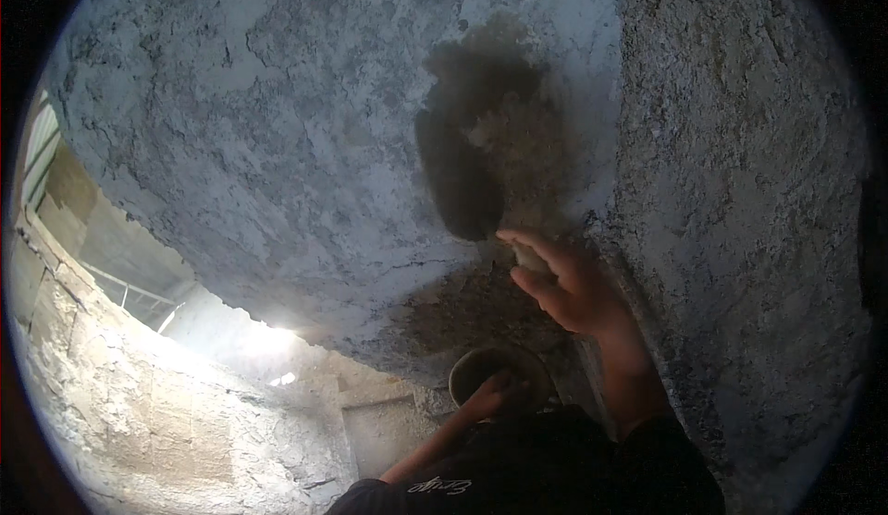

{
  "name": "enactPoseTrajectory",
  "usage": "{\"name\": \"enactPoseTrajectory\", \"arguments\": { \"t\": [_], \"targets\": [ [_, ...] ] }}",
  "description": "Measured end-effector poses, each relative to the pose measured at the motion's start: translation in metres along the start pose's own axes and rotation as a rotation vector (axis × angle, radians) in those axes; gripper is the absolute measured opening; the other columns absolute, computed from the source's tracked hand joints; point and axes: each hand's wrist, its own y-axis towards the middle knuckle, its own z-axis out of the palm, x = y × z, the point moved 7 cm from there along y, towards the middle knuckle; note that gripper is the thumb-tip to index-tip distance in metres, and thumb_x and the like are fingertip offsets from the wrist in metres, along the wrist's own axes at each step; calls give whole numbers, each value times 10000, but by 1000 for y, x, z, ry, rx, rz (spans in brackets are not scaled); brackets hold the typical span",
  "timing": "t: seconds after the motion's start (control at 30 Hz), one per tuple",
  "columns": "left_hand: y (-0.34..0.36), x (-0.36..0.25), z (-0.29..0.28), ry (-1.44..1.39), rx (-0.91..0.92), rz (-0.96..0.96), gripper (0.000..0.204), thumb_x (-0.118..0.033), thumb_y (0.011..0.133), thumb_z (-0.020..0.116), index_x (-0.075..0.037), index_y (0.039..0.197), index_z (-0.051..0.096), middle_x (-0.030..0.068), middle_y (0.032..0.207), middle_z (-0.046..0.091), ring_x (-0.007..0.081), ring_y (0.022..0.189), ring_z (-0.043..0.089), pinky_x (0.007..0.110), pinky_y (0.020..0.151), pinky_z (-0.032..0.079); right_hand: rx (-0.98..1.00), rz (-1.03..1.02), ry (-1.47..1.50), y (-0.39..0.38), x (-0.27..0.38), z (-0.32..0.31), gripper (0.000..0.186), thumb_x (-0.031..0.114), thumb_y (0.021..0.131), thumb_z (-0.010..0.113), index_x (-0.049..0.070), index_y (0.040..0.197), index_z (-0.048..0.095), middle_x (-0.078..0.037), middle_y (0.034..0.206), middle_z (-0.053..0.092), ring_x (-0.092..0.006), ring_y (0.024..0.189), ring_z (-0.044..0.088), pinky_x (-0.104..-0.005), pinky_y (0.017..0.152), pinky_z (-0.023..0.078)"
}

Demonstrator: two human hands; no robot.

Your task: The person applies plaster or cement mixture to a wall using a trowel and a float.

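My right hand reaches up to a rough grey wall. Its fingers and thumb curve around a small pale pad-like thing, whose kind I cannot make out. Just above these fingertips, a dark, wet-looking patch spreads over the wall, with a browner area beside it. Lower down, in front of my body, my left hand is closed at the near rim of a round bowl-shaped container. Shadow hides the container's contents.
To the right, a rougher wall section meets the grey surface along a vertical line. Beyond the wall's lower left edge lie a brightly lit stone or block surface and a thin metal railing.
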Motion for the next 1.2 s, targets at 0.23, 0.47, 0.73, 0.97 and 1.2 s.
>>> {"name": "enactPoseTrajectory", "arguments": {
  "t": [0.23, 0.47, 0.73, 0.97, 1.2],
  "targets": [
    [-3, -4, 16, 19, 32, 74, 454, -392, 922, 596, 10, 1125, 536, 138, 1033, 600, 227, 979, 564, 366, 845, 447, -208, 129, -13, 31, -11, -40, 447, 280, 973, 502, 86, 1369, 428, -236, 1192, 604, -329, 1060, 634, -427, 873, 505],
    [0, -9, 0, 95, 36, 100, 366, -351, 926, 586, 5, 1011, 591, 137, 959, 640, 198, 901, 597, 364, 787, 471, 38, -18, -134, -1, -8, 33, 441, 261, 980, 487, 90, 1379, 409, -251, 1198, 595, -354, 1075, 621, -453, 876, 510],
    [-11, -35, 11, -45, -19, 51, 417, -350, 922, 597, 22, 1110, 571, 161, 1024, 628, 218, 990, 586, 356, 838, 462, -401, 2, -193, 24, -34, -19, 400, 250, 979, 488, 99, 1348, 457, -223, 1105, 622, -341, 913, 652, -465, 828, 512],
    [-4, 1, 2, 197, -109, 278, 433, -395, 936, 568, 13, 1080, 552, 145, 985, 585, 230, 954, 550, 367, 828, 431, -80, 24, -57, -8, -24, 56, 412, 257, 975, 498, 97, 1353, 455, -203, 1215, 598, -351, 1057, 624, -444, 881, 508],
    [1, -3, 10, 96, 62, 91, 454, -395, 916, 597, 6, 1128, 566, 225, 1103, 587, 325, 1073, 562, 418, 922, 417, -239, 287, -9, 1, -20, -22, 423, 311, 994, 455, 120, 1371, 437, -217, 1210, 598, -367, 1081, 615, -459, 881, 509]
  ]
}}
